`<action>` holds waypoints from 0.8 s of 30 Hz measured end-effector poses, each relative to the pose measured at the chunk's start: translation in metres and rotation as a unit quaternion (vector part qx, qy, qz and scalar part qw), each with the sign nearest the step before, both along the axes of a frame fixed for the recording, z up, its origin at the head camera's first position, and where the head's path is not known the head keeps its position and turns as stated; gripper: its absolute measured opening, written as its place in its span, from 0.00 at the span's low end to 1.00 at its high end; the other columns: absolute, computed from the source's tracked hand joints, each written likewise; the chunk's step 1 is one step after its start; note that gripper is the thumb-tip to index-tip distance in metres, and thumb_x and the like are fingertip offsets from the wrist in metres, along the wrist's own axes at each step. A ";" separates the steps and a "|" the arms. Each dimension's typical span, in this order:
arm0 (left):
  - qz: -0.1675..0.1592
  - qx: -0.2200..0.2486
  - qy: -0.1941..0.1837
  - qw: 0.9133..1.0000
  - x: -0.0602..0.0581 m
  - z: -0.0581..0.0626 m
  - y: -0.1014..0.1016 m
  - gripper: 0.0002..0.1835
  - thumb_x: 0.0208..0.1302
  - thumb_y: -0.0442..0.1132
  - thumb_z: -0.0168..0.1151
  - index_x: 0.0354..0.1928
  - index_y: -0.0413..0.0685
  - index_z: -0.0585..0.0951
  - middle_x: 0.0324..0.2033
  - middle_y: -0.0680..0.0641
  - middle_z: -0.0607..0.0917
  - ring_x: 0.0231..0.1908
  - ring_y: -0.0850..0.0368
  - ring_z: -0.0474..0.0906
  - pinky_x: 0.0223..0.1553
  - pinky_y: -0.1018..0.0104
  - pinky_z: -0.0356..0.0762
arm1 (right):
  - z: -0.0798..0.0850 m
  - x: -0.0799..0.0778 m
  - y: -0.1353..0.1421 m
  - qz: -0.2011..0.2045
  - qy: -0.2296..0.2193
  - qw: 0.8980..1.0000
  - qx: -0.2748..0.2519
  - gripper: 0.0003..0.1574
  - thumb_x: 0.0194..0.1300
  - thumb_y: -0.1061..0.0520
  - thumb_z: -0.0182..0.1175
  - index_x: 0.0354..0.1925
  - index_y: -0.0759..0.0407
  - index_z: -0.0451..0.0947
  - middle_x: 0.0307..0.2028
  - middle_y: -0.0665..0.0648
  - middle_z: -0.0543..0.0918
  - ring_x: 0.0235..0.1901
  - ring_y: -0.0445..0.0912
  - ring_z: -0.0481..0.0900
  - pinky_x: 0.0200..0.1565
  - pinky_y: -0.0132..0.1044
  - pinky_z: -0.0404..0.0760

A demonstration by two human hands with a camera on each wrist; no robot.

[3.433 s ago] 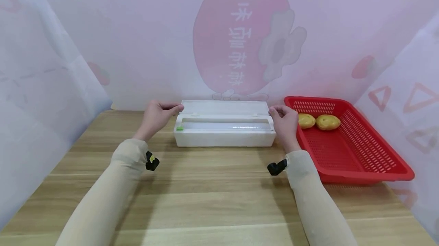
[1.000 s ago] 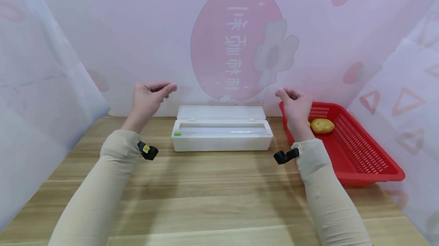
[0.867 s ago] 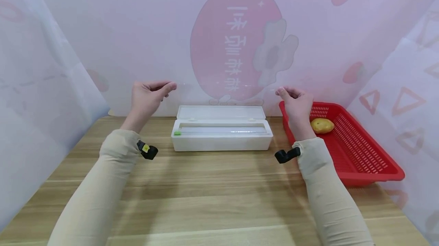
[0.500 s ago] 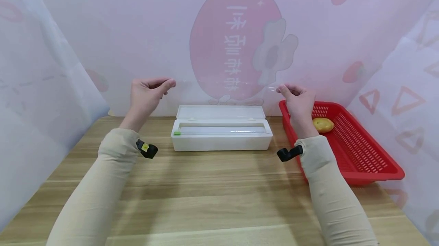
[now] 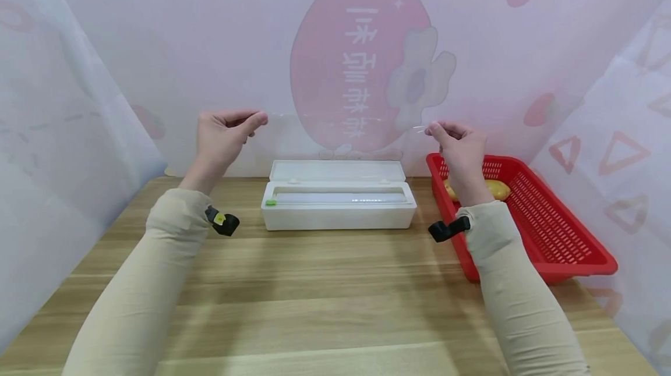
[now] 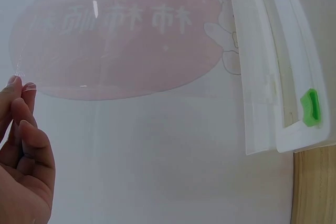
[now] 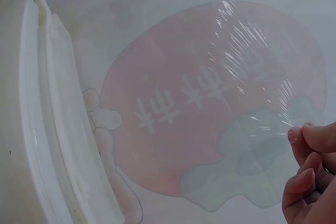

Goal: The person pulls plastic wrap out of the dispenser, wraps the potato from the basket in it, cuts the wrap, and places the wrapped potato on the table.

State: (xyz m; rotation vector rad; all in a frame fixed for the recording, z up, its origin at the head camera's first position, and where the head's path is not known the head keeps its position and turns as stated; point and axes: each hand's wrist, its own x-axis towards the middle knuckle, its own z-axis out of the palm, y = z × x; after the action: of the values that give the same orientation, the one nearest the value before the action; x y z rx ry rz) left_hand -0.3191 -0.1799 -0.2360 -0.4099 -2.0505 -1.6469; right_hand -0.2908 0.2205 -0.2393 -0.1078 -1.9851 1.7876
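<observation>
A clear sheet of cling film (image 7: 244,51) stretches between both hands, above a white cling film dispenser box (image 5: 339,217). My left hand (image 5: 222,137) pinches its left corner between thumb and fingers. The right corner is pinched by my right hand (image 5: 461,152), where creases fan out from the fingertips in the right wrist view. The dispenser's lid (image 5: 338,171) is tilted back, and a white roll shows in its slot. A green slide cutter (image 6: 311,107) sits at the slot's left end. The film's lower part is nearly invisible against the wall.
A red plastic basket (image 5: 571,265) stands at the right, partly behind the right forearm. Yellow potatoes (image 5: 498,190) lie in it, one mostly hidden by the hand. The wooden table (image 5: 325,306) meets a printed cloth wall (image 5: 236,44) right behind the dispenser.
Both hands have risen from the dispenser, drawing the film up between them. Over the last second they have climbed a little higher and slightly farther apart. The dispenser has stayed in place.
</observation>
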 end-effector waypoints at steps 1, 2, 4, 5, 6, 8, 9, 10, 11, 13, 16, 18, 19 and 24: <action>-0.002 0.001 0.000 1.000 0.001 0.001 0.000 0.17 0.57 0.48 0.73 0.43 0.44 0.89 0.34 0.51 0.89 0.30 0.55 0.78 0.29 0.72 0.73 | 0.001 0.000 0.000 0.001 -0.004 1.000 -0.005 0.28 0.54 0.39 0.69 0.48 0.53 0.86 0.45 0.54 0.85 0.38 0.46 0.72 0.38 0.30 0.75; -0.002 0.002 0.001 1.000 0.002 0.001 0.000 0.17 0.57 0.48 0.73 0.43 0.44 0.89 0.34 0.51 0.89 0.30 0.55 0.78 0.29 0.72 0.73 | 0.001 0.000 0.001 0.003 -0.007 1.000 -0.009 0.29 0.53 0.38 0.69 0.48 0.52 0.86 0.46 0.54 0.85 0.36 0.46 0.72 0.37 0.29 0.75; -0.005 0.004 0.001 1.000 0.003 0.003 0.000 0.18 0.56 0.49 0.73 0.42 0.45 0.89 0.34 0.51 0.89 0.30 0.55 0.77 0.30 0.71 0.74 | 0.003 0.000 0.002 0.003 -0.011 1.000 -0.012 0.30 0.51 0.36 0.69 0.47 0.51 0.86 0.46 0.53 0.85 0.35 0.46 0.72 0.36 0.28 0.75; -0.006 0.005 0.000 1.000 0.004 0.005 0.001 0.17 0.56 0.49 0.74 0.42 0.45 0.89 0.34 0.50 0.89 0.30 0.56 0.77 0.30 0.70 0.74 | 0.004 0.000 0.003 0.003 -0.012 1.000 -0.013 0.30 0.51 0.36 0.69 0.47 0.51 0.86 0.46 0.53 0.85 0.35 0.46 0.72 0.36 0.28 0.75; -0.005 0.004 0.002 1.000 0.004 0.006 0.001 0.17 0.56 0.50 0.74 0.42 0.45 0.89 0.34 0.50 0.89 0.30 0.56 0.77 0.30 0.70 0.73 | 0.005 0.000 0.003 0.003 -0.012 1.000 -0.012 0.30 0.51 0.36 0.69 0.47 0.50 0.86 0.46 0.53 0.85 0.34 0.46 0.72 0.36 0.28 0.75; -0.004 0.002 0.006 1.000 0.005 0.009 0.001 0.17 0.55 0.50 0.74 0.42 0.46 0.90 0.34 0.50 0.89 0.30 0.56 0.77 0.30 0.70 0.74 | 0.007 0.001 0.004 0.004 -0.009 1.000 -0.009 0.29 0.51 0.36 0.69 0.47 0.50 0.86 0.46 0.53 0.85 0.33 0.46 0.72 0.35 0.28 0.75; -0.004 0.002 0.006 1.000 0.005 0.011 0.001 0.17 0.55 0.49 0.74 0.41 0.46 0.90 0.34 0.50 0.89 0.30 0.55 0.78 0.31 0.70 0.73 | 0.008 0.001 0.004 0.005 -0.006 1.000 -0.010 0.29 0.51 0.36 0.69 0.47 0.51 0.86 0.45 0.53 0.85 0.33 0.46 0.71 0.35 0.28 0.75; -0.003 0.001 0.008 1.000 0.005 0.012 0.001 0.17 0.55 0.49 0.74 0.41 0.46 0.90 0.34 0.50 0.89 0.30 0.56 0.78 0.30 0.70 0.73 | 0.010 0.001 0.004 0.006 -0.003 1.000 -0.011 0.29 0.51 0.37 0.69 0.47 0.51 0.86 0.45 0.53 0.85 0.33 0.46 0.71 0.35 0.28 0.75; -0.005 0.002 0.009 1.000 0.005 0.014 0.001 0.17 0.55 0.49 0.74 0.41 0.46 0.90 0.34 0.50 0.89 0.30 0.56 0.78 0.30 0.71 0.73 | 0.011 0.002 0.004 0.008 0.000 1.000 -0.013 0.29 0.51 0.37 0.70 0.47 0.51 0.86 0.45 0.53 0.85 0.32 0.45 0.71 0.35 0.28 0.74; -0.008 0.004 0.012 1.000 0.005 0.016 0.002 0.17 0.55 0.49 0.75 0.41 0.46 0.90 0.33 0.50 0.89 0.30 0.56 0.78 0.30 0.70 0.73 | 0.013 0.003 0.005 0.009 0.003 1.000 -0.015 0.29 0.51 0.37 0.70 0.47 0.52 0.86 0.45 0.53 0.85 0.31 0.45 0.71 0.35 0.28 0.74; -0.017 0.013 0.013 1.000 0.005 0.019 0.004 0.16 0.55 0.48 0.75 0.41 0.46 0.90 0.33 0.49 0.89 0.29 0.55 0.78 0.30 0.70 0.73 | 0.016 0.004 0.006 0.010 0.003 1.000 -0.018 0.29 0.50 0.37 0.70 0.47 0.52 0.86 0.45 0.53 0.85 0.30 0.45 0.71 0.35 0.28 0.75; -0.021 0.018 0.017 0.999 0.005 0.021 0.005 0.16 0.55 0.47 0.75 0.41 0.45 0.90 0.33 0.49 0.89 0.29 0.54 0.78 0.30 0.70 0.73 | 0.019 0.005 0.007 0.010 0.002 1.000 -0.019 0.30 0.50 0.37 0.70 0.47 0.52 0.86 0.45 0.53 0.85 0.31 0.45 0.71 0.35 0.28 0.74; -0.022 0.019 0.019 0.999 0.005 0.022 0.005 0.16 0.55 0.47 0.75 0.42 0.45 0.90 0.33 0.49 0.89 0.29 0.54 0.78 0.30 0.70 0.73 | 0.020 0.006 0.007 0.009 0.002 1.000 -0.020 0.30 0.50 0.37 0.70 0.47 0.51 0.86 0.45 0.53 0.85 0.31 0.45 0.71 0.34 0.28 0.74; -0.025 0.026 0.031 0.999 0.005 0.025 0.005 0.16 0.55 0.46 0.74 0.41 0.44 0.89 0.33 0.48 0.89 0.28 0.53 0.77 0.29 0.70 0.73 | 0.024 0.007 0.008 0.013 0.012 0.999 -0.029 0.29 0.49 0.39 0.72 0.47 0.52 0.86 0.45 0.53 0.86 0.29 0.45 0.70 0.32 0.28 0.73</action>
State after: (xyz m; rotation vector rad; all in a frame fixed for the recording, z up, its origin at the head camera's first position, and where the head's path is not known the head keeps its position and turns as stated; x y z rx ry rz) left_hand -0.3142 -0.1751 -0.2109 -0.4915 -1.9633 -1.6915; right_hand -0.2834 0.2285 -0.2149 -0.0794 -1.9278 1.8536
